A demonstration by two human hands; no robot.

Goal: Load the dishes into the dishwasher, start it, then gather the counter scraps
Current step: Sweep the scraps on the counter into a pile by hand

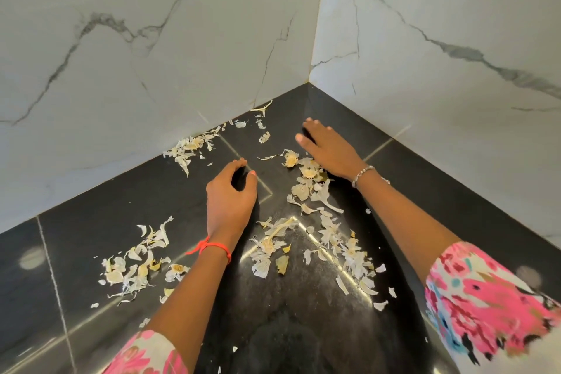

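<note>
Final stage of the task, by the look of it: gathering the counter scraps. No dishwasher and no dishes in view, so no telling from here whether loaded or started.

Pale papery garlic skins (pixel 273 243) with yellowish root ends, strewn in loose patches over the black polished stone desk (pixel 91 237), in the corner between white grey-veined marble walls (pixel 151 39). One patch against the left wall, another at lower left, a long trail down the middle and right. Nothing heaped into a single pile yet.

Right hand (pixel 328 149) laid flat on the desk toward the corner, fingers (pixel 315 130) straight and slightly spread, gripping nothing, heel of the palm touching the top of the right-hand trail. Left hand (pixel 230 197) near the centre seam, fingers (pixel 239 162) curved into a loose cup, thumb apart from forefinger, nothing visibly held.

Seemingly poised to rake the skins inward. Still to do: nearly all of the gathering.
</note>
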